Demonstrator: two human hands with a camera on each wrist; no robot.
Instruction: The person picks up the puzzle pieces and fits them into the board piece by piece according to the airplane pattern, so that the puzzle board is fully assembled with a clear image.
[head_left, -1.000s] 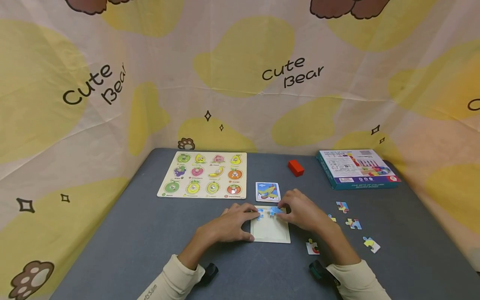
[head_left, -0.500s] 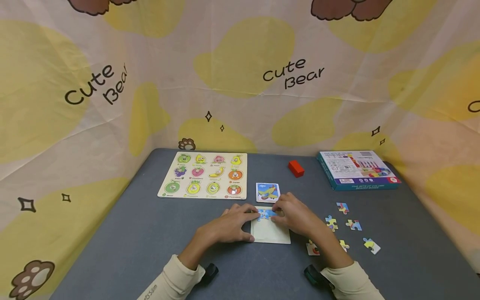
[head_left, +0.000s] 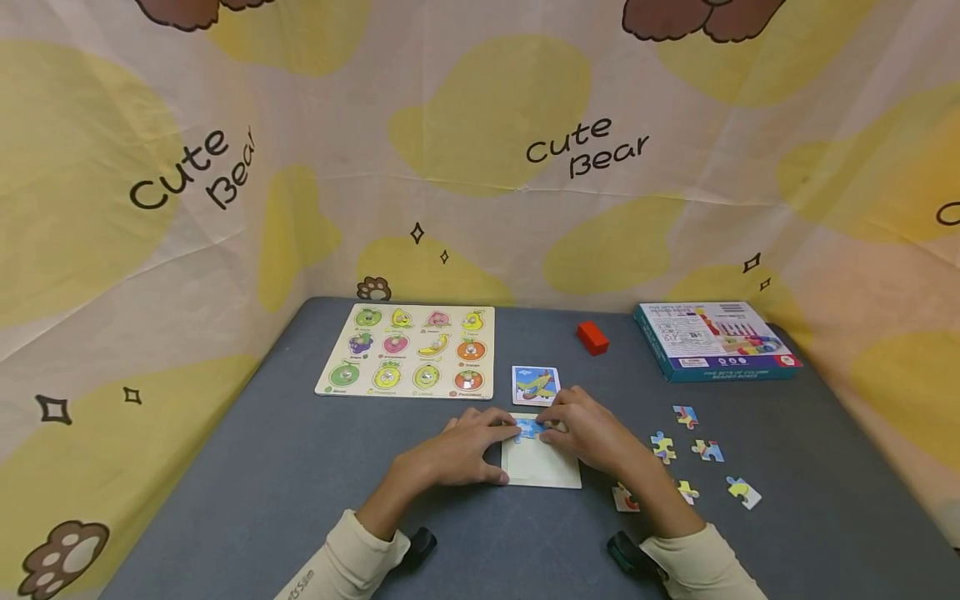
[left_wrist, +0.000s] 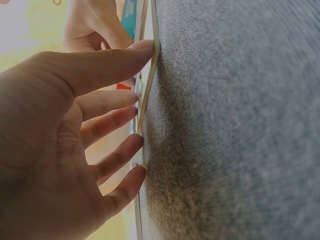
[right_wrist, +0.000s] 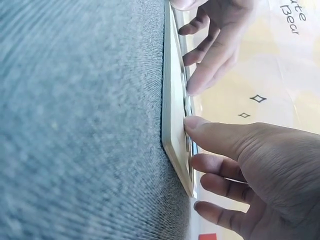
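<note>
Head view: A wooden tray (head_left: pixel 542 465) lies flat on the grey counter (head_left: pixel 300 483), about midway between its left and right edges. Two blue puzzle pieces (head_left: pixel 529 428) are in the tray, along the side facing the counter's far edge. The person's left grip (head_left: pixel 467 450) is released, fingers extended, with the index fingertip at the blue pieces and the thumb at the tray's near left corner. The right grip (head_left: pixel 592 429) is grasping the right-hand blue piece between thumb and index finger. Toward the counter's right edge lie six loose pieces (head_left: pixel 663 447), one partly covered by the right forearm. A picture card (head_left: pixel 536 386) showing an aeroplane lies just beyond the tray. A fruit board (head_left: pixel 408 350) is near the counter's far left corner, a flat box (head_left: pixel 716 340) near the far right corner, and a red block (head_left: pixel 592 337) between them. A cloth (head_left: pixel 480 117) printed "Cute Bear" hangs behind the far edge.

Left wrist view: The tray is seen edge-on. The left thumb touches its corner; the index and middle fingertips rest along its side. Whether the two lower fingertips touch the counter cannot be told.

Right wrist view: The right thumb and index finger face each other at the tray's rim. The piece between them is mostly hidden. The left fingertips meet the tray farther along.
</note>
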